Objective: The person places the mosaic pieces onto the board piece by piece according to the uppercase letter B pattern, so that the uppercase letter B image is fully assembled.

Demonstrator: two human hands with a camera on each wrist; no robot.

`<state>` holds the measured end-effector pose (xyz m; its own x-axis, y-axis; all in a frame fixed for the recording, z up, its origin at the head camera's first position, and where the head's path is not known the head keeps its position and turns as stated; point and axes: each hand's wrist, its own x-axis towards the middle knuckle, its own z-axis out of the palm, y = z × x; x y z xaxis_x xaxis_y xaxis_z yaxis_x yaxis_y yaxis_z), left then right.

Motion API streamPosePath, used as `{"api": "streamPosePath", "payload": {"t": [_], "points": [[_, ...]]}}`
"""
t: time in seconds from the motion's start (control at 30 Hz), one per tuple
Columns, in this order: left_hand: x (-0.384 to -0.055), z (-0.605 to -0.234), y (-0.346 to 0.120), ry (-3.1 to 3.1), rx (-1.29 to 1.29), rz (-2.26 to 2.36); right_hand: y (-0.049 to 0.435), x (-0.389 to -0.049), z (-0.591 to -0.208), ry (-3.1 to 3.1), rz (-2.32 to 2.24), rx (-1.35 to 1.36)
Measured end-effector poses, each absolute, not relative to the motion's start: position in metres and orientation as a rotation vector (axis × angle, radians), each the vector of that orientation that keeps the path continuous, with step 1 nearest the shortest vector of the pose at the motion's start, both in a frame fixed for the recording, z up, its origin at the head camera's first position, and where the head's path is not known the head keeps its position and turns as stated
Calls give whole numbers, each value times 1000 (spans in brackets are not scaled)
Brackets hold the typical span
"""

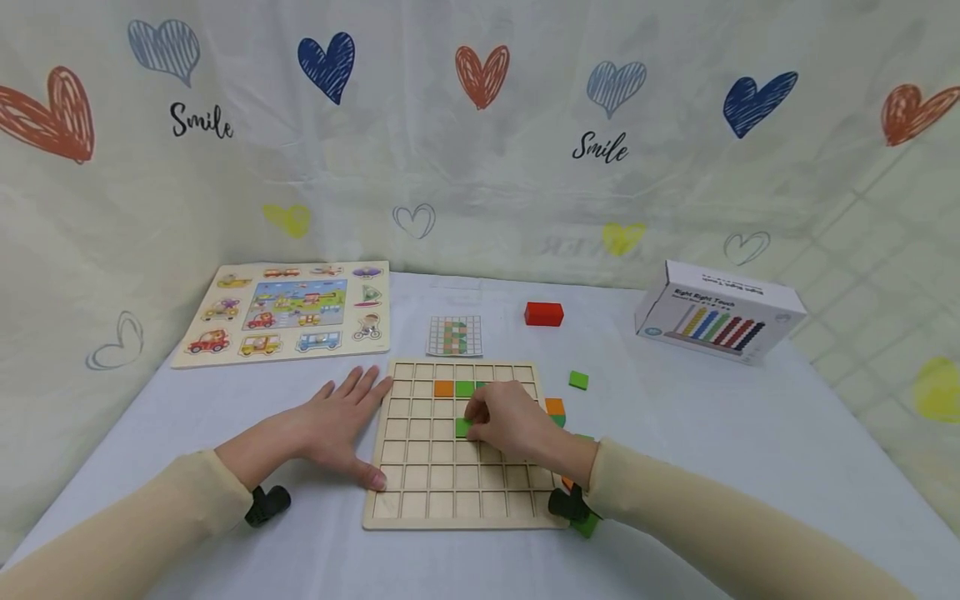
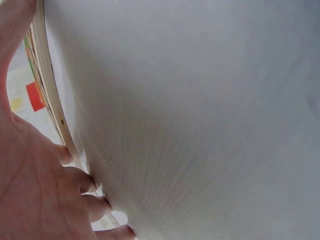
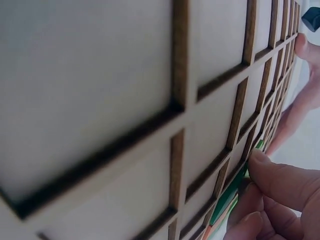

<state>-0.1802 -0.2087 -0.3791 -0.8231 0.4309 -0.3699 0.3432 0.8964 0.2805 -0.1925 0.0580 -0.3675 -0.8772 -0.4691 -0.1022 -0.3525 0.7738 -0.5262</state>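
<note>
A wooden grid board [image 1: 431,504] with square recesses lies on the table. My right hand [image 1: 513,421] is over its middle and pinches a green square tile [image 1: 462,428] between thumb and fingertips, right at a cell. In the right wrist view the thumb [image 3: 280,180] is at the edge of that tile. In the row above sit an orange tile [image 1: 444,389] and a green tile [image 1: 465,389], and a darker green one is partly hidden by the hand. My left hand [image 1: 333,425] is spread flat along the board's left side, with thumb and fingertips at its edge.
Loose tiles lie right of the board, including a green one [image 1: 578,380] and an orange one [image 1: 554,407]; my right forearm hides some. Behind stand a pattern card [image 1: 454,336], a red block [image 1: 543,314], a picture puzzle [image 1: 217,287] and a white box [image 1: 720,312].
</note>
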Motion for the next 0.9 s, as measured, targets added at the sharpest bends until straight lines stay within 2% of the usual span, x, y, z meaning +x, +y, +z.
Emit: {"api": "streamPosePath", "payload": {"t": [0.4, 0.9], "points": [[-178, -379, -209, 2626, 559, 296, 75, -198, -360, 2707, -870, -575], [-179, -377, -207, 2633, 563, 285, 177, -241, -354, 2834, -885, -412]]}}
